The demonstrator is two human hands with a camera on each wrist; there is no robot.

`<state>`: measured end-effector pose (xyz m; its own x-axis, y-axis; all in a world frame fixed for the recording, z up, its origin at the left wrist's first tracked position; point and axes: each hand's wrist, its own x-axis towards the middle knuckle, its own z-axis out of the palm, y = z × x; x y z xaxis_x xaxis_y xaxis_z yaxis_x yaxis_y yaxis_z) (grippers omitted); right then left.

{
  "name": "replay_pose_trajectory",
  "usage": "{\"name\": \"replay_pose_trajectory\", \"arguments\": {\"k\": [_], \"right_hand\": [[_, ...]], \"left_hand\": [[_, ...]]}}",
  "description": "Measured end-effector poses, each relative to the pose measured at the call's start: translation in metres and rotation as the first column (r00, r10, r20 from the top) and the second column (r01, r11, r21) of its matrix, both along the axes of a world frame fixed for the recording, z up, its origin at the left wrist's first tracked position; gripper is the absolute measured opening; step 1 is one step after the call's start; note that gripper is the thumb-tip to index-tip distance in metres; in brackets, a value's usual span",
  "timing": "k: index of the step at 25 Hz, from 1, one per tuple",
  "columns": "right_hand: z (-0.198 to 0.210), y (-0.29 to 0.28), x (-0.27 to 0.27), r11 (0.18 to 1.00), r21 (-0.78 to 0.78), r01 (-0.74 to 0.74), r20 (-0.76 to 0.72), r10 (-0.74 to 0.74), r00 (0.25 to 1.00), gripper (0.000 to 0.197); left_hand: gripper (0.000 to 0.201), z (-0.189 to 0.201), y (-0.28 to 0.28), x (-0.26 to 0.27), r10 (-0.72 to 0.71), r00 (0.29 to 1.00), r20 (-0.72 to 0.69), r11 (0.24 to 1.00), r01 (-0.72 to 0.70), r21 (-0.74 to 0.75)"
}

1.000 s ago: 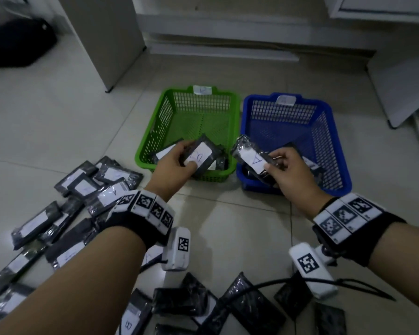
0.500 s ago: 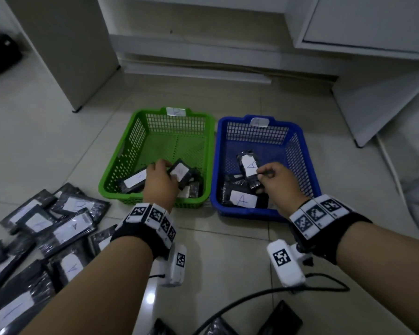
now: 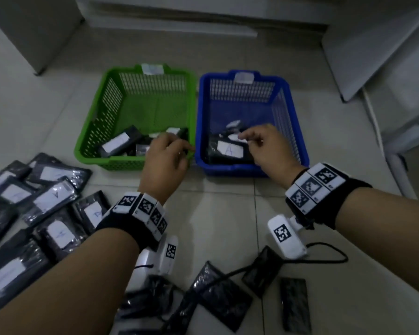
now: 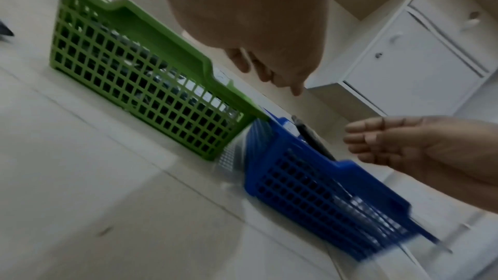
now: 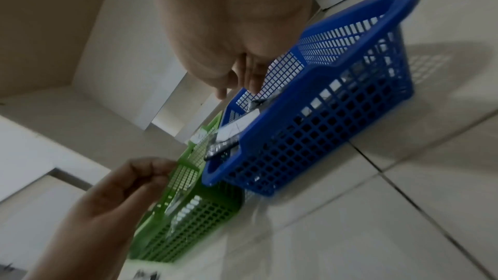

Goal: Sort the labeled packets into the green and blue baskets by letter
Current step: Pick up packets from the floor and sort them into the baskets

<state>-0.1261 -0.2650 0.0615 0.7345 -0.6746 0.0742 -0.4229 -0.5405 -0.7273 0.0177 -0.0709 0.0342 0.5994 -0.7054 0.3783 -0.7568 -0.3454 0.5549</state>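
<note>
The green basket [image 3: 99,117] and the blue basket [image 3: 287,117] stand side by side on the floor, each with several black packets bearing white labels. One packet in the green basket [image 3: 119,142] lies label up, and a packet marked A [image 3: 229,149] lies in the blue one. My left hand [image 3: 174,143] hovers over the green basket's front right corner, fingers loosely curled and holding nothing. My right hand [image 3: 248,137] hangs over the blue basket's front, also holding nothing. The left wrist view shows the right hand [image 4: 377,139] with relaxed fingers.
A heap of labelled packets [image 3: 51,199] covers the floor at the left. Several face-down packets [image 3: 220,296] and a black cable [image 3: 324,253] lie near my forearms. White cabinets [image 3: 373,44] stand behind and to the right of the baskets.
Each hand held a packet over its basket before. Both packets now lie in the baskets, and both hands have let go and drawn back toward the front rims.
</note>
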Motion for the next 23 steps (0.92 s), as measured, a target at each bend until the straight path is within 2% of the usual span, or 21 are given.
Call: {"name": "replay_pose_trajectory", "arguments": {"k": [3,5,7,8,10,12,14,17,19,22,23], "right_hand": [[0.007,0.038,-0.051,0.998,-0.032,-0.046,0.024,0.046,0.999,0.02],[-0.003,0.053,-0.084,0.998,0.009,-0.068,-0.069,0.069,0.995,0.019],[-0.015,0.059,-0.115,0.997,0.079,-0.009,-0.153,0.021,0.988,0.02],[-0.021,0.059,-0.128,0.994,0.107,0.015,-0.181,0.005,0.983,0.021],[-0.029,0.06,-0.156,0.994,0.109,0.026,-0.254,0.003,0.967,0.02],[-0.037,0.064,-0.186,0.992,0.119,0.038,-0.354,0.007,0.935,0.019],[-0.045,0.071,-0.213,0.987,0.154,0.051,-0.426,0.02,0.905,0.02],[-0.052,0.084,-0.236,0.978,0.204,0.033,-0.53,0.082,0.844,0.041],[-0.054,0.093,-0.238,0.979,0.205,-0.014,-0.624,0.142,0.768,0.055],[-0.057,0.101,-0.231,0.979,0.162,-0.126,-0.666,0.203,0.718,0.047],[-0.056,0.1,-0.227,0.973,0.191,-0.127,-0.66,0.223,0.718,0.044]], "left_hand": [[0.019,0.001,0.002,-0.039,-0.27,0.958,-0.095,0.963,0.27,-0.011],[0.016,-0.006,0.003,-0.068,-0.341,0.914,-0.219,0.931,0.361,0.055],[0.016,-0.016,0.002,-0.104,-0.372,0.844,-0.386,0.879,0.454,0.145],[0.02,-0.022,0.003,-0.121,-0.382,0.807,-0.45,0.841,0.505,0.193],[0.045,-0.035,0.006,-0.157,-0.395,0.765,-0.509,0.748,0.59,0.305],[0.073,-0.046,0.011,-0.186,-0.369,0.786,-0.497,0.681,0.592,0.431],[0.082,-0.053,0.015,-0.202,-0.369,0.822,-0.435,0.661,0.56,0.499],[0.068,-0.054,0.013,-0.2,-0.364,0.826,-0.43,0.679,0.552,0.485],[0.062,-0.051,0.009,-0.188,-0.34,0.804,-0.489,0.71,0.56,0.427],[0.039,-0.039,0.004,-0.171,-0.262,0.75,-0.607,0.735,0.563,0.379],[0.027,-0.036,0.003,-0.166,-0.182,0.704,-0.686,0.776,0.531,0.339]]}}
